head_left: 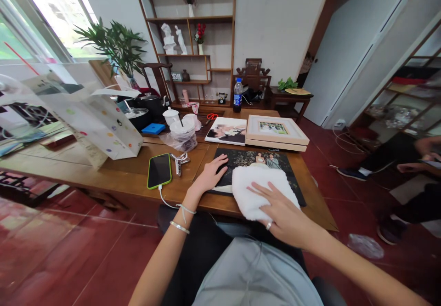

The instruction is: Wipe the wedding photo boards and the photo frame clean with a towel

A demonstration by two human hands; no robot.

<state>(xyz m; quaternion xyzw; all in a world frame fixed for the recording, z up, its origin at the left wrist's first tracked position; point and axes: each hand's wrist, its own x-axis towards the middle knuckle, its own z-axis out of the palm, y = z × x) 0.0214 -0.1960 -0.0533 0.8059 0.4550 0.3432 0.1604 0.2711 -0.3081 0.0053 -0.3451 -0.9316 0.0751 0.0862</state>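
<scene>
My left hand (211,173) lies flat with its fingers spread at the left edge of a dark photo panel (237,159), which shows two people in its upper part. On the lower right of that panel rests a thick, fluffy white cloth (255,177). Pressed down over the cloth is my right hand (275,207), fingers apart, with a ring on one finger. The cloth covers much of the picture. Left of my left hand lie a phone (159,171) in a green case with a white cable plugged in, and a small shiny silvery item (179,161).
Behind the panel lie a white-framed picture (299,137) and a photo print (215,136). A bottle (237,95), plastic bowls (182,129), a blue box (153,128) and a paper bag (120,136) stand on the wooden table (317,205). Another person's legs (375,159) are at right.
</scene>
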